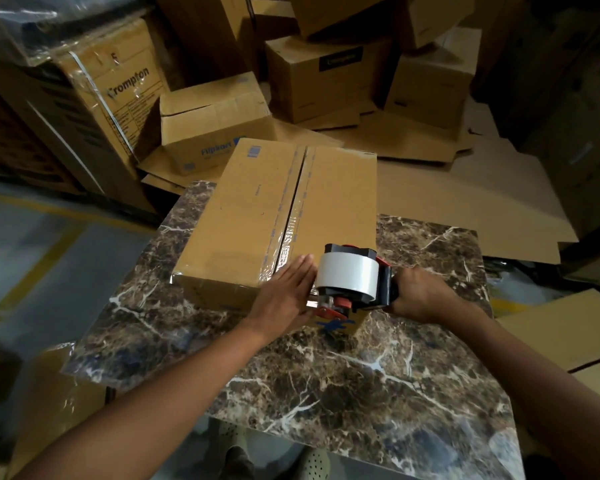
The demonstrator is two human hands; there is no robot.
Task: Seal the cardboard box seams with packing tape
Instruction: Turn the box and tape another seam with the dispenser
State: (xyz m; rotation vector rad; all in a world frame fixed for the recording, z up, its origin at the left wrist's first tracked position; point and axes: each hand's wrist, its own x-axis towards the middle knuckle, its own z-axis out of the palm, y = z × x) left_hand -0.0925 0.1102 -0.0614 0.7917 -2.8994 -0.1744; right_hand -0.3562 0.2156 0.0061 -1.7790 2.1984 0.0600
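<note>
A brown cardboard box (250,216) lies on a dark marble-patterned table (378,368). Clear tape (291,216) runs along its top centre seam from the far edge to the near edge. My left hand (288,292) lies flat, fingers together, on the box's near edge over the tape end. My right hand (420,294) grips the handle of a red-and-black tape dispenser (354,282) with a white tape roll. The dispenser sits at the box's near right corner, its blade end against the near side of the box.
Several cardboard boxes (215,123) are stacked behind the table, one plastic-wrapped at the left (94,91). Flattened cardboard sheets (447,188) cover the floor to the right. Another box (49,403) stands below the table's left edge. My feet (250,455) show under the near edge.
</note>
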